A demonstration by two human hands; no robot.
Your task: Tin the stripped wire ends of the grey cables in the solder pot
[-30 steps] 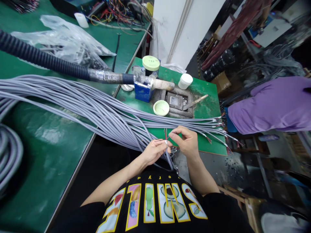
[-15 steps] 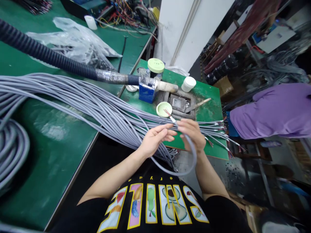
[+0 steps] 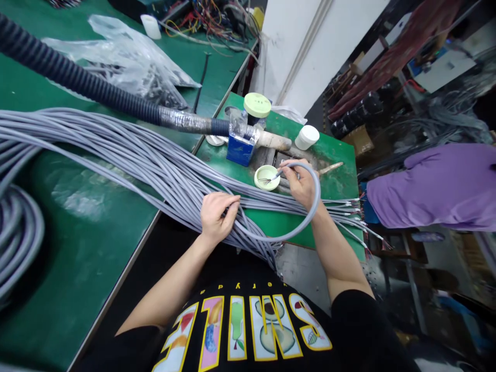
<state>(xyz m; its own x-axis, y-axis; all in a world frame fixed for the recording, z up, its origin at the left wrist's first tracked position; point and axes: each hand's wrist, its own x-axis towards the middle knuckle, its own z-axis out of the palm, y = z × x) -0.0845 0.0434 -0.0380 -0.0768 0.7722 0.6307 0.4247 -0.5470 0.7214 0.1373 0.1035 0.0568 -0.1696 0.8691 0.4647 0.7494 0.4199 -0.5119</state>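
My right hand [image 3: 300, 182] pinches a grey cable [image 3: 315, 199] near its stripped end, and the rest of that cable loops down and back to the left. Its thin bare wires [image 3: 265, 181] point down into a shallow pale-green lid [image 3: 260, 185]; whether they touch its bottom I cannot tell. My left hand [image 3: 217, 214] lies with fingers curled on the bundle of grey cables [image 3: 155, 160], and whatever is under its fingers is hidden. Just behind my right hand is a sooty metal solder pot [image 3: 284, 155], mostly covered.
A black corrugated hose [image 3: 96, 93] crosses to a blue box [image 3: 239, 150]. Around it stand a green-lidded jar [image 3: 257, 105], a white cup [image 3: 307, 137] and a flat scraper [image 3: 331, 168]. A plastic bag [image 3: 135, 62] lies at back left. Someone in a purple top [image 3: 434, 186] is at the right.
My right hand has moved forward, bringing the cable's wire end from above into the lid. My left hand has drawn back left and down from the cable end onto the bundle.
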